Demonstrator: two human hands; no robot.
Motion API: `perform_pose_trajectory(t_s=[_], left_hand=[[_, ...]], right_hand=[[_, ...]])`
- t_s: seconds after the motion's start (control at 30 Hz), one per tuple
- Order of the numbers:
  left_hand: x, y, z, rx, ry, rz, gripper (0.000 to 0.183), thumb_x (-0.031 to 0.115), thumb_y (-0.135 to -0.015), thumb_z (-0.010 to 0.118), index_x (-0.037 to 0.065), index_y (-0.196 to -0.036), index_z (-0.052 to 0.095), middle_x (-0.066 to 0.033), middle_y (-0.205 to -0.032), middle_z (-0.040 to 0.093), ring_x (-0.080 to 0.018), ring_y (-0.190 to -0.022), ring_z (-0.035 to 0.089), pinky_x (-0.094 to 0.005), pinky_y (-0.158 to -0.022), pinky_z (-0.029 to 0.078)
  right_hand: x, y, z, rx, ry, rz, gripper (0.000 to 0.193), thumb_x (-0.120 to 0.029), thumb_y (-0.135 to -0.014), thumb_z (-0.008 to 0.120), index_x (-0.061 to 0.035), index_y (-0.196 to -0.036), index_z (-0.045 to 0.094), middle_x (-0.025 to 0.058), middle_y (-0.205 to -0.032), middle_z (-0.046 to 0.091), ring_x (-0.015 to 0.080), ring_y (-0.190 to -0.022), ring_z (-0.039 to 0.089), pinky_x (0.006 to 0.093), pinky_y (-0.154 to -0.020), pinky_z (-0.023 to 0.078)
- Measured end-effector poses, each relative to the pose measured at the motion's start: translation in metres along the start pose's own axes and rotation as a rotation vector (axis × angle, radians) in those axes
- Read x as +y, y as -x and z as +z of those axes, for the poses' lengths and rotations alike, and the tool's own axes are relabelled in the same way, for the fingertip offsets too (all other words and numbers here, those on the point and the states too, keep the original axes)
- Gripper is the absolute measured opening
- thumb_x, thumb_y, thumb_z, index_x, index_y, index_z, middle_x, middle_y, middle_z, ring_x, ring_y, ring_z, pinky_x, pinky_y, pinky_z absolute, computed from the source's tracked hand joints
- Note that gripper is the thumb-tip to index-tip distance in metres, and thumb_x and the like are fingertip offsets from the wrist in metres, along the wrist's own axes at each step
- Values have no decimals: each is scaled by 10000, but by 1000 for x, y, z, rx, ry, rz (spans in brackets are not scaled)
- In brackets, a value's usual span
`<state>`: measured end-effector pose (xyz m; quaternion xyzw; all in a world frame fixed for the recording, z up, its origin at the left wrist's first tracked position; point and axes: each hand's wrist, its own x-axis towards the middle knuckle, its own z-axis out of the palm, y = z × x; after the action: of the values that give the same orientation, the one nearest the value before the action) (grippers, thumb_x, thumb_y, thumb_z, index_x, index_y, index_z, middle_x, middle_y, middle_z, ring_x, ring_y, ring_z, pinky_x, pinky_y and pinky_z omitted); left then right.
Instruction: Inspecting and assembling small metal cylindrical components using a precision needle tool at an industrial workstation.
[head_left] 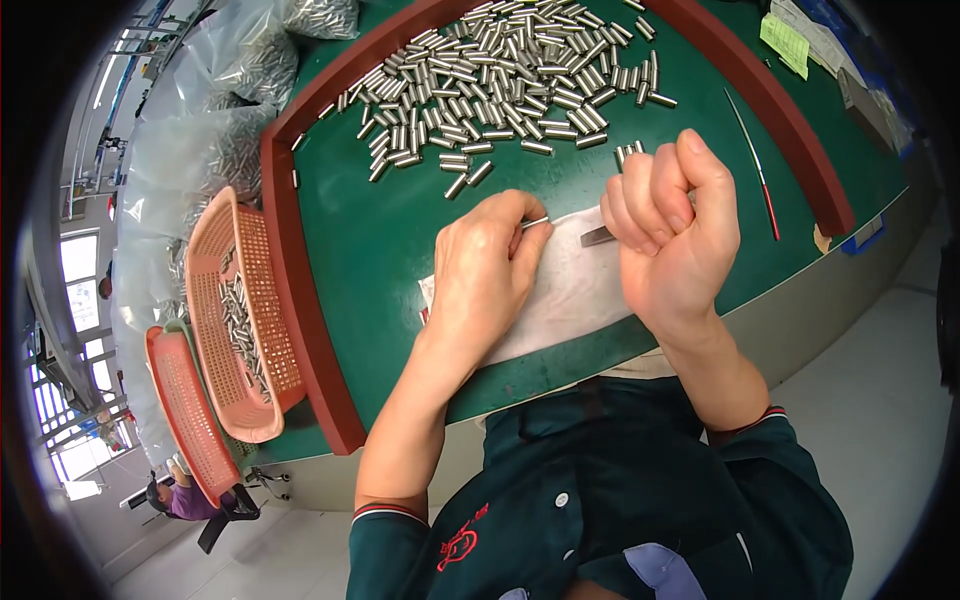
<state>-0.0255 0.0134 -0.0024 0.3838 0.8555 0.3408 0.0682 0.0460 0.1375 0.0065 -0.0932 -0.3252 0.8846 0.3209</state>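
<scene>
Over a white cloth at the table's near edge, my left hand pinches a slim metal pin between thumb and forefinger. My right hand is closed, palm side up, around a flat grey metal tool; only its blunt end sticks out toward the left hand, and the rest is hidden in the fist. A few metal pins lie just beyond the right hand. Farther back spreads a large heap of shiny metal pins.
A dark red wooden border frames the green tabletop. Left of it stand a pink basket with small metal parts, a red basket and clear bags of parts. A thin red-handled tool lies right. Another person is far left.
</scene>
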Motion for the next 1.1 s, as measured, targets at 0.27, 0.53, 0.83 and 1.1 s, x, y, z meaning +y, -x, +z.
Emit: perform_pose_trajectory(t_s=[0.27,0.53,0.83,1.1], left_hand=[[-2,17,-8,-170,-99,380,128,-5,-693,636,18,-794,560,-83,-660,507,-242,-560,484,-310,-500,387],[3,30,-5,41,-78,61,345,191,-591,790,12,-680,509,-46,-525,430,-124,-442,385,-250,-412,320],[8,29,-5,-44,4,-53,215,104,-637,720,2,-757,573,-30,-508,394,-104,-444,350,-244,-430,312],[4,30,-5,-50,45,-40,75,19,-694,660,15,-720,589,-76,-583,496,-211,-470,465,-315,-451,368]], right_hand=[[-3,-1,-3,-28,78,11,441,-239,-913,289,-142,-484,253,-33,-421,235,69,-390,149,227,-394,171],[0,2,-2,-40,40,19,425,-208,-888,368,-110,-492,250,-24,-427,243,63,-409,187,235,-388,155],[0,2,1,-34,52,80,429,-222,-900,328,-122,-489,251,-27,-422,243,67,-399,164,234,-389,160],[6,1,8,-77,92,190,444,-246,-912,310,-136,-487,243,-32,-416,232,70,-392,145,235,-385,158]])
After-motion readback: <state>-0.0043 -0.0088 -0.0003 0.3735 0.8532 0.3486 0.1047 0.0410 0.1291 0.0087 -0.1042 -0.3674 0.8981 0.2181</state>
